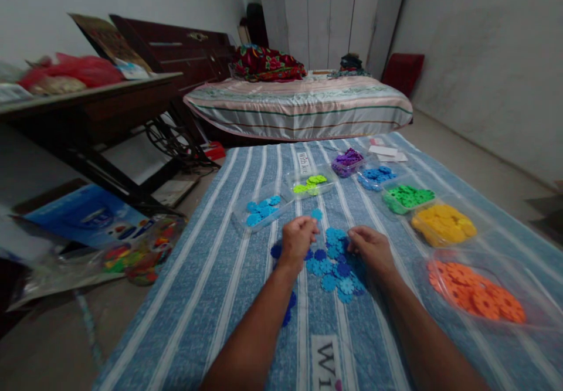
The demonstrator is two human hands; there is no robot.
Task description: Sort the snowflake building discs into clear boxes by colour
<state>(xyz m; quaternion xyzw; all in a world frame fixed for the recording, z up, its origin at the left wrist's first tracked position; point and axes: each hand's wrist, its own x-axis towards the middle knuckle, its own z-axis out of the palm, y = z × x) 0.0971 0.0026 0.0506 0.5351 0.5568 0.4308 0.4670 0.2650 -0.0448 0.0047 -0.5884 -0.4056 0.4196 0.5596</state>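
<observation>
My left hand (pixel 299 240) is closed in a pinch on a light blue notched plastic disc (pixel 316 214), raised over the striped cloth. At the right edge of a loose pile of light and dark blue discs (pixel 336 265) is my right hand (pixel 370 249), its fingers bent and pinched together; what they hold, if anything, I cannot make out. Several dark blue discs lie beside and below my left hand, partly hidden by that arm. Beyond my left hand stands a clear container (pixel 259 218) with light blue discs; next to it is a container of yellow-green discs (pixel 313 183).
Along the right stand clear containers of purple (pixel 347 161), blue (pixel 377 176), green (pixel 408 197), yellow (pixel 444 224) and orange discs (pixel 477 291). White cards (pixel 387 153) lie at the far right. A bed (pixel 299 104) stands beyond, a sewing-machine table (pixel 132 89) at the left.
</observation>
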